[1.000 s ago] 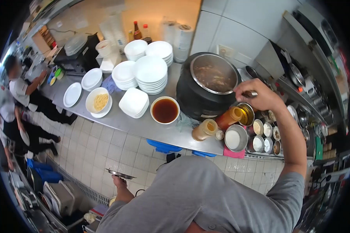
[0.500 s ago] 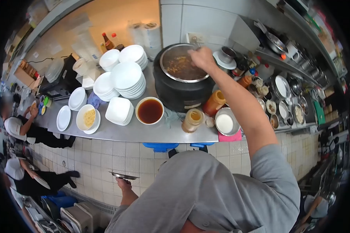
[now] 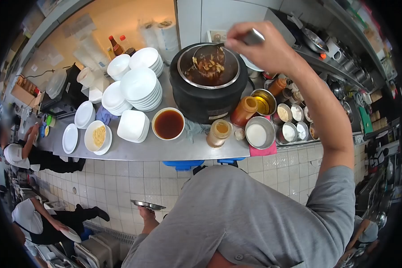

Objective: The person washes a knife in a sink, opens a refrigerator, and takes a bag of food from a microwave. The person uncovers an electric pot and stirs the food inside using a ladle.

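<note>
My right hand is closed on the handle of a metal ladle, which is raised at the mouth of a black soup pot with chunks of food in its bowl. Brown liquid lies in the pot below. Low at the left, my left hand grips a round metal lid by its underside, away from the counter. In front of the pot stand a bowl of dark red-brown liquid, a jar and an orange-red bottle.
Stacks of white bowls and a bowl of yellow food stand on the steel counter. A metal pot of white contents is at the right. Two co-workers are at the far left, another at lower right.
My right hand has risen and moved right, lifting the ladle with food up out of the liquid. My left hand and the lid have shifted slightly right. One co-worker at the left has moved.
</note>
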A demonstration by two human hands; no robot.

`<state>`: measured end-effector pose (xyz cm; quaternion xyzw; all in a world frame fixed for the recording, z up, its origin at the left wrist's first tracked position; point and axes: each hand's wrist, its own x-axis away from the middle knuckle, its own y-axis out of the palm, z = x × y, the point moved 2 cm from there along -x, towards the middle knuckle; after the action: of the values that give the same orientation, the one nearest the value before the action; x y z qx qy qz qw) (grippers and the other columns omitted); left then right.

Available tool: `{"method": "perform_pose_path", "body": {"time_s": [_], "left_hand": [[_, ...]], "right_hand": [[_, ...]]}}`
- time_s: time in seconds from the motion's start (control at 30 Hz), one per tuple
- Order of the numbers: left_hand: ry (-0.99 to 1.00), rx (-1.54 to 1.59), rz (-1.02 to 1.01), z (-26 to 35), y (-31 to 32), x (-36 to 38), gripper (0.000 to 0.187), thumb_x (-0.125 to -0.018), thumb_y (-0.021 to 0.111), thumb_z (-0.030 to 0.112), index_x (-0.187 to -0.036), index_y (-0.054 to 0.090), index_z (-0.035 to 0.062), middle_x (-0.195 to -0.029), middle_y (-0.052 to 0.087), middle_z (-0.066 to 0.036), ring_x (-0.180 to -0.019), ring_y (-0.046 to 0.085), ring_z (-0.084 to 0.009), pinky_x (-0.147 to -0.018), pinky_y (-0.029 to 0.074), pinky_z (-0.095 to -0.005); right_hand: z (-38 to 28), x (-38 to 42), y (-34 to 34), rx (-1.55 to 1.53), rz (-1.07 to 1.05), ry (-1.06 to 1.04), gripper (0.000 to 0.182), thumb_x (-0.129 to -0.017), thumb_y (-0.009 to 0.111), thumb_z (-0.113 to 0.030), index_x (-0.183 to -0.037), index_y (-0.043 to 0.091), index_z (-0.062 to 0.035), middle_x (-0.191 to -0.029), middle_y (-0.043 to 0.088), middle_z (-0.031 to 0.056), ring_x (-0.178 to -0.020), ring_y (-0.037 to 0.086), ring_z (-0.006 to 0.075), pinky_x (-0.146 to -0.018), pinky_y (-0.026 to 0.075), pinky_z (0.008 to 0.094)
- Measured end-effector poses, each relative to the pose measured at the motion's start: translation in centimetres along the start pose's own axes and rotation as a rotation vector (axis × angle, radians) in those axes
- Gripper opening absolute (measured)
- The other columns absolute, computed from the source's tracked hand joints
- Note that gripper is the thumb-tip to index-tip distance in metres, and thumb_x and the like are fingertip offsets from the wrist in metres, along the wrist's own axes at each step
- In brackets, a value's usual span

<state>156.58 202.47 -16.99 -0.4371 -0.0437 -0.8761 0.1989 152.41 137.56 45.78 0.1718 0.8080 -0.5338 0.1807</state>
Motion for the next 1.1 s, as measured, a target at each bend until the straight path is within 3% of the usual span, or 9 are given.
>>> {"method": "perform_pose_path", "body": {"time_s": [0.2, 0.3, 0.57, 0.67, 0.73, 0.77, 0.87, 0.97, 1.1], "left_hand": [[-0.038, -0.023, 0.037, 1.5, 2.2, 0.0, 0.050, -0.099, 0.033, 0.058, -0.083, 0.045, 0.0120, -0.061, 0.038, 0.000, -0.045, 0.036, -0.0147, -0.038, 0.029, -0.0275], [-0.033, -0.068, 0.031, 2.5, 3.0, 0.6, 0.052, -0.099, 0.032, 0.059, -0.081, 0.044, 0.0115, -0.059, 0.036, 0.000, -0.043, 0.035, -0.0150, -0.037, 0.028, -0.0287], [0.073, -0.157, 0.000, 1.9, 2.2, 0.2, 0.054, -0.099, 0.029, 0.062, -0.082, 0.046, 0.0135, -0.057, 0.037, 0.000, -0.040, 0.036, -0.0147, -0.035, 0.030, -0.0295], [0.117, -0.161, 0.008, 2.8, 3.2, 3.4, 0.052, -0.099, 0.029, 0.061, -0.084, 0.047, 0.0140, -0.056, 0.037, -0.001, -0.040, 0.036, -0.0151, -0.034, 0.031, -0.0302], [0.107, -0.175, 0.067, 3.6, 3.5, 5.8, 0.051, -0.099, 0.030, 0.060, -0.085, 0.047, 0.0147, -0.056, 0.037, -0.001, -0.039, 0.036, -0.0155, -0.034, 0.030, -0.0302], [0.120, -0.229, 0.098, 3.8, 3.6, 6.5, 0.050, -0.099, 0.030, 0.060, -0.085, 0.047, 0.0149, -0.056, 0.037, -0.001, -0.039, 0.035, -0.0155, -0.034, 0.030, -0.0300], [0.053, -0.105, 0.068, 3.2, 2.3, 5.4, 0.050, -0.097, 0.031, 0.061, -0.086, 0.047, 0.0146, -0.057, 0.038, -0.001, -0.041, 0.036, -0.0153, -0.035, 0.028, -0.0282], [0.027, -0.086, 0.025, 1.5, 0.3, 2.7, 0.050, -0.097, 0.030, 0.061, -0.087, 0.046, 0.0146, -0.058, 0.037, 0.000, -0.042, 0.035, -0.0148, -0.035, 0.028, -0.0271], [-0.044, -0.141, 0.099, -0.2, -1.4, 1.7, 0.050, -0.098, 0.031, 0.060, -0.092, 0.051, 0.0147, -0.060, 0.038, 0.000, -0.043, 0.035, -0.0137, -0.036, 0.029, -0.0267]], "right_hand": [[-0.3, 6.2, 0.6, 0.293, -0.324, -0.522, 0.017, -0.077, 0.070, -0.010, -0.093, 0.067, -0.0042, -0.107, 0.068, 0.0155, -0.093, 0.069, 0.0318, -0.070, 0.059, 0.0374], [1.9, 8.0, 2.4, 0.242, -0.381, -0.549, 0.021, -0.072, 0.070, -0.012, -0.091, 0.067, -0.0044, -0.107, 0.068, 0.0166, -0.095, 0.068, 0.0346, -0.072, 0.059, 0.0392], [7.9, 6.4, 9.1, 0.150, -0.324, -0.482, 0.012, -0.082, 0.072, -0.015, -0.089, 0.070, -0.0061, -0.105, 0.070, 0.0107, -0.093, 0.068, 0.0294, -0.069, 0.056, 0.0390], [10.2, 4.2, 11.4, 0.055, -0.205, -0.388, 0.012, -0.085, 0.070, -0.015, -0.090, 0.071, -0.0040, -0.097, 0.072, 0.0096, -0.089, 0.068, 0.0307, -0.073, 0.055, 0.0400], [12.6, 2.6, 13.1, -0.075, -0.077, 0.141, 0.013, -0.080, 0.068, -0.017, -0.088, 0.073, -0.0073, -0.086, 0.071, 0.0172, -0.090, 0.067, 0.0371, -0.080, 0.054, 0.0440], [12.5, 1.9, 13.1, -0.077, -0.071, 0.134, 0.013, -0.080, 0.068, -0.017, -0.088, 0.073, -0.0073, -0.086, 0.071, 0.0172, -0.090, 0.067, 0.0371, -0.080, 0.054, 0.0440], [14.7, -0.4, 13.7, -0.076, 0.006, 0.681, 0.028, -0.079, 0.070, -0.020, -0.087, 0.069, 0.0069, -0.077, 0.070, 0.0211, -0.066, 0.071, 0.0282, -0.065, 0.057, 0.0377], [14.4, -2.5, 11.1, -0.237, -0.036, 0.853, 0.031, -0.081, 0.069, -0.021, -0.087, 0.068, 0.0103, -0.076, 0.070, 0.0169, -0.058, 0.069, 0.0232, -0.055, 0.057, 0.0337], [10.1, -4.2, 5.9, -0.310, 0.052, 0.764, 0.032, -0.084, 0.069, -0.022, -0.086, 0.067, 0.0093, -0.069, 0.068, 0.0139, -0.058, 0.070, 0.0212, -0.054, 0.057, 0.0327]]}}
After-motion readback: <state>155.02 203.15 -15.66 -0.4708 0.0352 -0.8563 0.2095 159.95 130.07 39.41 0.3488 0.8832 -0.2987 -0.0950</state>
